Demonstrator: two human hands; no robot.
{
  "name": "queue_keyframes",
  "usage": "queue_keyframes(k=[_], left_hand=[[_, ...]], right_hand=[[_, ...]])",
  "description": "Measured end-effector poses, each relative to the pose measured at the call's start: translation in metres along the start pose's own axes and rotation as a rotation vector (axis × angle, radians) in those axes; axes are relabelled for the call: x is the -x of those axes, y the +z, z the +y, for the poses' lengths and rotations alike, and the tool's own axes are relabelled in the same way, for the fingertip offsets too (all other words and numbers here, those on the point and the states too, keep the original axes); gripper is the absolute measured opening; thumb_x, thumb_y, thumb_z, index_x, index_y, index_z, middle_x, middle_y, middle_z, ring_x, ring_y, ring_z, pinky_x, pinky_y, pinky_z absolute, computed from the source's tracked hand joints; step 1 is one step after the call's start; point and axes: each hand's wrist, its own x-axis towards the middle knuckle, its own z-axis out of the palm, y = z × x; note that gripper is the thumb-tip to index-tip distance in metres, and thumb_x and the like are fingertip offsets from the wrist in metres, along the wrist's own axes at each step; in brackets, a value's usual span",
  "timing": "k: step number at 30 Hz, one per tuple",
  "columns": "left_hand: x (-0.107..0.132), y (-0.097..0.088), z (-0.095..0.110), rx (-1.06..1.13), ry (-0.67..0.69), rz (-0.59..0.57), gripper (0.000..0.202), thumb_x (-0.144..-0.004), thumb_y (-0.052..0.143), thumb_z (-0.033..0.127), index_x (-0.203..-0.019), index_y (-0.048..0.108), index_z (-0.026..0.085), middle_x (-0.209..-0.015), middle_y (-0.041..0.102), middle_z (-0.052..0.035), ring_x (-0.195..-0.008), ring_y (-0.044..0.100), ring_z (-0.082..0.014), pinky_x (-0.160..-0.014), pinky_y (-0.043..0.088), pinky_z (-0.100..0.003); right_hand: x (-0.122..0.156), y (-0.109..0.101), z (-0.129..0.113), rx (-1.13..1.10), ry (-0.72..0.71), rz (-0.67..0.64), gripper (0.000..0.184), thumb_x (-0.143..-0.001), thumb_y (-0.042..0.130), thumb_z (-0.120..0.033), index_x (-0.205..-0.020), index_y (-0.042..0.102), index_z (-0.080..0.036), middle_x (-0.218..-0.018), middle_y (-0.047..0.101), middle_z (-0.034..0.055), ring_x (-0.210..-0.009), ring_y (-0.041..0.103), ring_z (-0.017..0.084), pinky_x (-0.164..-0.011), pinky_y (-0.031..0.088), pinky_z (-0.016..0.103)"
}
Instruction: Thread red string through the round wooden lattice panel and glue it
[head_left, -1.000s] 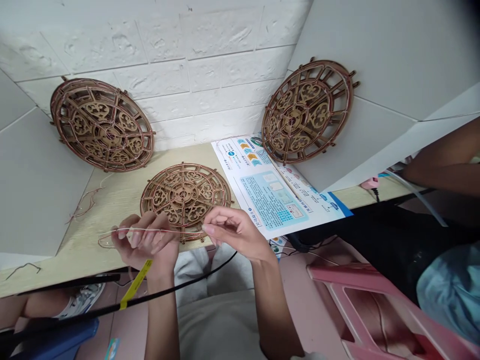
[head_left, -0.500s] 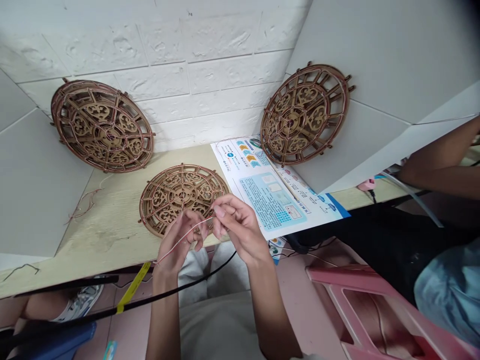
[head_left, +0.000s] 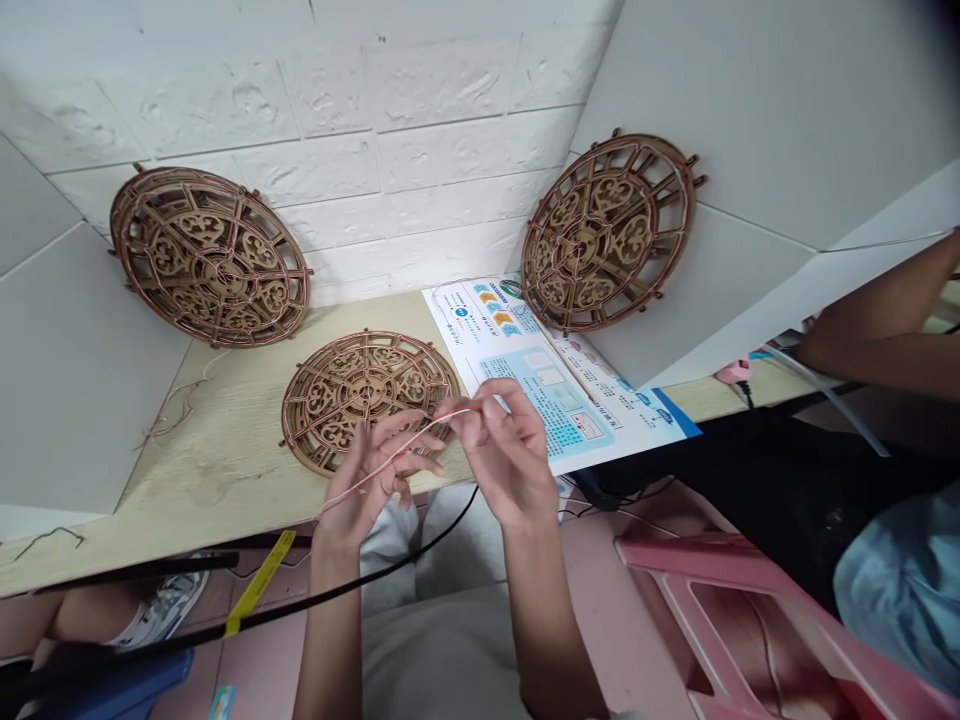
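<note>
A thin pinkish wire (head_left: 409,442) runs slantwise over my two hands. Its upper end is pinched between the thumb and fingers of my right hand (head_left: 514,455). Below and to the left, my left hand (head_left: 360,492) has its fingers spread, and the wire lies across its palm. Just behind both hands, a round brown openwork disc (head_left: 367,385) with scroll cut-outs and wire along its ribs lies flat on the table. My hands hide its near right edge.
Similar discs lean upright at left (head_left: 214,260) and right (head_left: 607,235) by the white brick wall (head_left: 427,150). A printed sheet (head_left: 517,370) lies on the table (head_left: 195,450). Loose wire (head_left: 176,410) sits at left. A black cable (head_left: 345,580) crosses below my hands. Another person's arm (head_left: 885,310) shows at right.
My right hand has moved right, away from my left hand, drawing the wire along with it. The left hand's fingers are now more stretched out. The discs stay in place.
</note>
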Motion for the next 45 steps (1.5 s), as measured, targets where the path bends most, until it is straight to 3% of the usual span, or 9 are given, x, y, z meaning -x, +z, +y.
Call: queue_keyframes(k=[4,9,16,20,22,24,29,37,45], left_hand=[[-0.002,0.020,-0.025,-0.121,-0.071,0.134,0.051,-0.096,0.068,0.046,-0.139,0.059,0.019,-0.130,0.066,-0.0171,-0.104,0.072,-0.0247,-0.054,0.052,-0.013],[0.019,0.035,-0.054,-0.248,-0.325,-0.108,0.070,-0.097,0.062,0.059,-0.155,0.043,0.024,-0.151,0.049,-0.0198,-0.127,0.063,-0.0312,-0.067,0.060,-0.021],[0.051,0.005,0.023,-0.590,-0.123,-0.402,0.032,-0.107,0.049,0.033,-0.125,0.075,0.027,-0.128,0.070,-0.0119,-0.116,0.068,-0.0218,-0.071,0.057,-0.017],[0.026,-0.019,0.085,-0.643,0.352,0.186,0.019,-0.099,0.065,0.033,-0.088,0.074,0.021,-0.090,0.071,-0.0020,-0.081,0.065,-0.0090,-0.063,0.047,-0.012],[-0.007,-0.029,0.108,-0.599,0.452,0.279,0.027,-0.093,0.071,0.049,-0.107,0.071,0.026,-0.110,0.070,-0.0025,-0.104,0.064,-0.0135,-0.078,0.050,-0.016],[-0.045,-0.042,0.124,-0.541,0.259,0.062,0.062,-0.090,0.060,0.074,-0.125,0.068,0.024,-0.120,0.069,-0.0096,-0.118,0.061,-0.0218,-0.096,0.051,-0.028],[-0.111,-0.085,0.129,-0.422,-0.135,-0.216,0.068,-0.077,0.073,0.075,-0.096,0.076,0.010,-0.080,0.066,-0.0093,-0.075,0.061,-0.0161,-0.071,0.052,-0.025],[-0.106,-0.106,0.121,-0.598,-0.191,-0.123,0.046,-0.088,0.080,0.041,-0.127,0.072,0.020,-0.098,0.066,-0.0066,-0.087,0.063,-0.0119,-0.073,0.052,-0.018],[-0.101,-0.101,0.125,-0.730,-0.247,-0.246,0.070,-0.088,0.080,0.041,-0.150,0.054,0.022,-0.127,0.069,-0.0133,-0.124,0.063,-0.0234,-0.107,0.048,-0.032]], right_hand=[[0.001,-0.004,-0.012,-0.074,-0.146,0.058,0.018,-0.086,0.080,-0.039,-0.096,0.068,-0.030,-0.059,0.052,-0.0043,-0.088,0.069,0.018,-0.091,0.055,0.035],[-0.018,0.005,-0.048,0.078,-0.176,-0.141,0.009,-0.093,0.073,-0.034,-0.097,0.069,-0.026,-0.061,0.055,-0.0035,-0.087,0.071,0.018,-0.095,0.056,0.038],[-0.090,0.060,-0.092,0.194,-0.152,-0.538,0.017,-0.093,0.069,-0.037,-0.104,0.063,-0.026,-0.076,0.061,-0.0031,-0.101,0.072,0.022,-0.093,0.057,0.045],[-0.141,0.071,-0.097,0.087,-0.202,-0.661,0.023,-0.088,0.075,-0.032,-0.106,0.062,-0.030,-0.089,0.063,-0.0045,-0.127,0.062,0.020,-0.103,0.051,0.037],[-0.165,0.061,-0.094,0.096,-0.291,-0.590,0.028,-0.086,0.076,-0.039,-0.108,0.061,-0.031,-0.097,0.064,-0.0020,-0.133,0.058,0.022,-0.102,0.053,0.037],[-0.186,0.042,-0.087,0.141,-0.350,-0.450,0.027,-0.086,0.075,-0.041,-0.107,0.061,-0.030,-0.102,0.065,0.0019,-0.133,0.057,0.025,-0.096,0.055,0.039],[-0.212,-0.024,-0.057,0.018,-0.241,-0.131,0.026,-0.080,0.075,-0.026,-0.101,0.059,-0.027,-0.084,0.058,-0.0021,-0.094,0.065,0.013,-0.080,0.055,0.027],[-0.226,-0.092,0.017,0.580,-0.324,0.253,0.008,-0.075,0.056,-0.028,-0.078,0.054,-0.021,-0.055,0.032,-0.0063,-0.052,0.040,0.013,-0.057,0.040,0.030],[-0.223,-0.117,0.035,0.903,-0.533,0.587,0.012,-0.085,0.046,-0.021,-0.093,0.055,-0.018,-0.071,0.053,-0.0006,-0.069,0.056,0.017,-0.077,0.048,0.036]])
